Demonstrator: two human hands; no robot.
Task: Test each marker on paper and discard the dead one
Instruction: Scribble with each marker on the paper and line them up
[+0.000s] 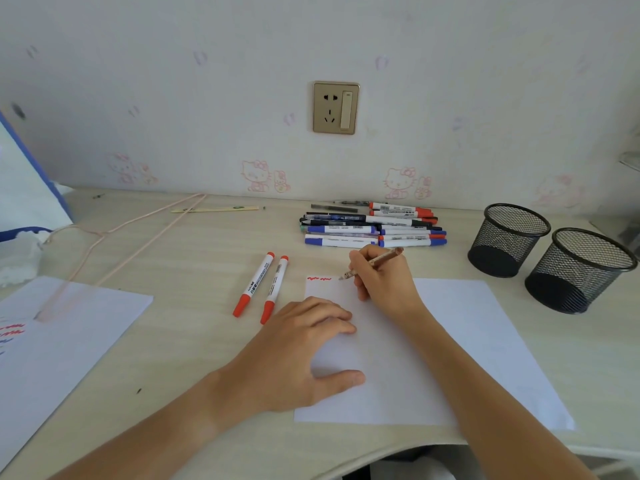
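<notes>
A slim brown pen with a metallic tip (pixel 373 263) is pinched in the curled fingers of the right hand (pixel 384 282), its point set at the top edge of a white sheet of paper (pixel 467 341), just to the right of two short red scribbles (pixel 319 279) drawn there. The left hand (pixel 304 351) is laid flat on the same sheet near its left edge, fingers loosely extended and the thumb spread apart, nothing being held in it.

Just beside the sheet's upper left corner, two white markers with red caps (pixel 265 287) are laid side by side on the pale wooden desk (pixel 194 341), slanted, with their capped ends toward the person. Beyond the right hand, near the wall, a heap of white markers with blue, red and black caps (pixel 374 226) is piled lengthwise. To the right, well apart from the paper, two black wire-mesh pen cups (pixel 550 254) are stood next to each other.

At the left edge of the desk a second white sheet (pixel 69 341) bearing red and blue strokes is seen, with a pink wire clothes hanger (pixel 114 237) resting partly on it. A thin pale wooden strip (pixel 214 209) is placed near the wall. On the wall, papered with a faint cartoon cat pattern, a gold-coloured socket plate (pixel 336 108) is mounted.
</notes>
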